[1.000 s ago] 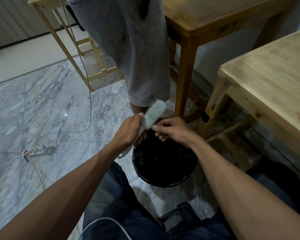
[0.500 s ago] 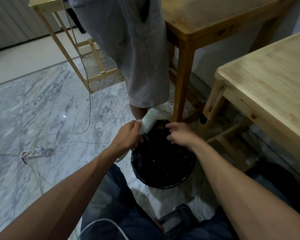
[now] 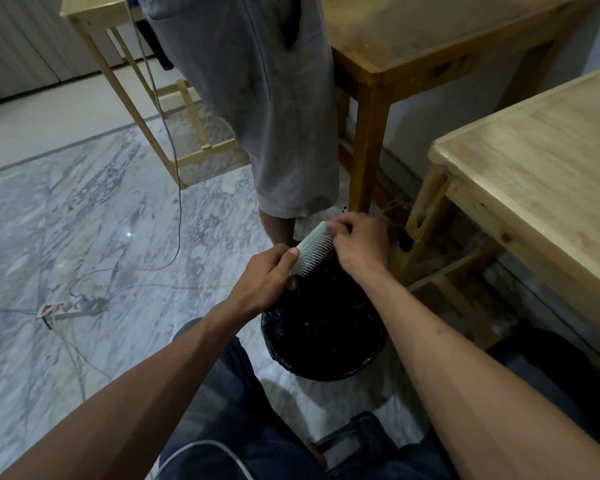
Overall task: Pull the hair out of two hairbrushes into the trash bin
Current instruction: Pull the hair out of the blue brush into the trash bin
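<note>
While the left hand (image 3: 262,277) wraps around the handle end of the hairbrush (image 3: 312,249), its fingers are curled shut on it and its thumb lies on the edge of the brush head. The right hand (image 3: 359,242) is at the far tip of the brush, with its fingertips (image 3: 336,228) pinched together among the pins there. I cannot tell if any hair is caught in that pinch, because it is too small to see. The brush is long and thin, and its long line runs from the left hand up and away to the right hand, with the pins facing down and toward the person. So both hands touch the brush, one at each end, and the right hand is the one on the pins. I think the next pull should go along the pins and then down. The trash bin (image 3: 326,370) is right under the brush, a little nearer to the person than the brush is, and it has a black bag in it. Anything let go there would likely fall in. Beyond the bin stands another person in grey shorts (image 3: 257,98). To the right of the bin is a wooden table (image 3: 534,161). Far to the left of the bin, a power strip (image 3: 71,306) lies on the marble floor (image 3: 84,220). Only one brush is in sight.
</note>
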